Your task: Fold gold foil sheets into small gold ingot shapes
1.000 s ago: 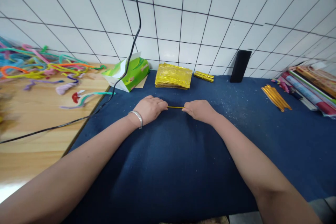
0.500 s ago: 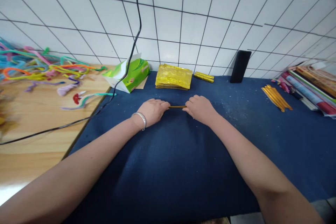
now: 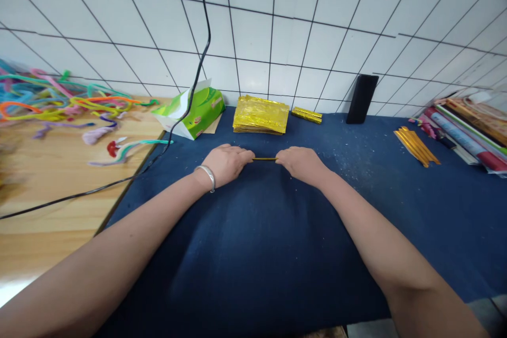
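A thin gold rolled strip (image 3: 264,159) lies level on the dark blue cloth (image 3: 257,253) between my two hands. My left hand (image 3: 225,162), with a silver bangle at the wrist, has its fingers closed on the strip's left end. My right hand (image 3: 301,162) has its fingers closed on the right end. Both hands rest low on the cloth. Just behind them sits a stack of gold foil sheets (image 3: 260,114).
A green tissue box (image 3: 194,111) and a black cable (image 3: 186,105) are at the left. Coloured pipe cleaners (image 3: 59,100) cover the wooden table. Finished gold sticks (image 3: 415,146), small gold rolls (image 3: 307,114), a black upright object (image 3: 361,99) and paper rolls (image 3: 467,134) lie right.
My hands have crept slightly closer together on the gold strip; the visible stretch between them is shorter. Nothing else has moved.
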`<action>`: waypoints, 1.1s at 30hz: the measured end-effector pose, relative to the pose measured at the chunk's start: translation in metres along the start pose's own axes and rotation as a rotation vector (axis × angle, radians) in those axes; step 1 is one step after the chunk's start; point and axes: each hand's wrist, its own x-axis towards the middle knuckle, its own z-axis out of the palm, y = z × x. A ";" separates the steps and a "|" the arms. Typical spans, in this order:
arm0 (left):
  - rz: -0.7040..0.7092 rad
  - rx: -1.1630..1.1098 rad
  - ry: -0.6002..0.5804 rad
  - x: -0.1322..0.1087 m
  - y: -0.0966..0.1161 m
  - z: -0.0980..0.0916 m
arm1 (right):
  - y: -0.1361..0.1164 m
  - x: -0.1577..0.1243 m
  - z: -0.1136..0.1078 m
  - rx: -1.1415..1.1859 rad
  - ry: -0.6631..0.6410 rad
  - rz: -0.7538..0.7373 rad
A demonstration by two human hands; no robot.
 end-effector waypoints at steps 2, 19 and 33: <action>-0.016 0.003 -0.024 -0.001 -0.005 0.004 | 0.004 -0.001 0.000 0.033 -0.029 -0.009; -0.238 0.054 -0.189 -0.006 -0.010 0.004 | 0.006 -0.003 -0.006 -0.124 -0.088 0.235; -0.082 -0.019 -0.024 0.000 0.000 -0.001 | 0.007 -0.004 0.002 -0.052 -0.036 0.131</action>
